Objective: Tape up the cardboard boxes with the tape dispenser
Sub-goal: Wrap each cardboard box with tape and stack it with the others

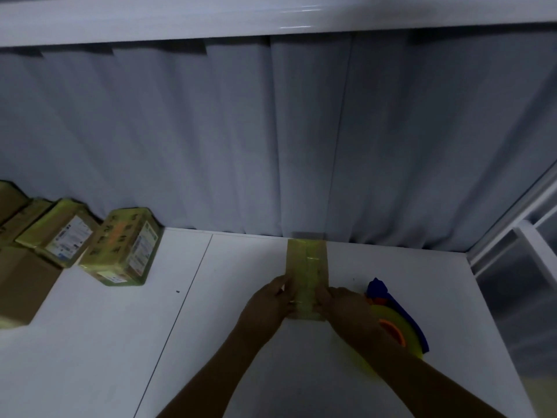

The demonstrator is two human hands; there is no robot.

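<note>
A narrow cardboard box (306,267) wrapped in yellowish tape lies on the white table (211,327), running away from me toward the curtain. My left hand (272,300) grips its near left edge, fingers curled on the side. My right hand (340,301) holds the near right edge in the same way. The tape dispenser (391,315), blue with a yellow tape roll and an orange hub, lies on the table just right of my right forearm, partly hidden by it.
Several taped boxes with labels (123,248) (60,233) stand at the left of the table, beside a plain brown carton (21,285). A grey curtain (271,131) hangs behind the table. A white frame (518,233) borders the right side.
</note>
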